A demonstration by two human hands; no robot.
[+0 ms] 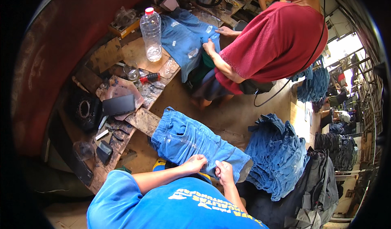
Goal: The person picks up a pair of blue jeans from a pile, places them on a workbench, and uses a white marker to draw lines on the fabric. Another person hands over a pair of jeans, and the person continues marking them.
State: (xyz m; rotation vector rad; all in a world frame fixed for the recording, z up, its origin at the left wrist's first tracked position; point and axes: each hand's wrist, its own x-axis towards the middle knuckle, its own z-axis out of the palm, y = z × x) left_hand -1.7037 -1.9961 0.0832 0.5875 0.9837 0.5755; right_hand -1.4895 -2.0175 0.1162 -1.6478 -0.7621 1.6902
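Observation:
Blue denim shorts lie across a narrow wooden board in front of me, the elastic waist toward the left and a leg hem toward the right. My left hand is closed in a pinch at their near edge. Close beside it, my right hand is closed too, its thumb laid over the curled fingers, against the lower leg. What either pinch holds is too small or hidden to make out. Pale scuffed patches show on the denim between the waist and my hands.
Beyond the board, a co-worker in a red shirt handles another denim piece. A clear bottle, a black phone and pliers sit on the cluttered left bench. Piled denim and dark garments stand at right.

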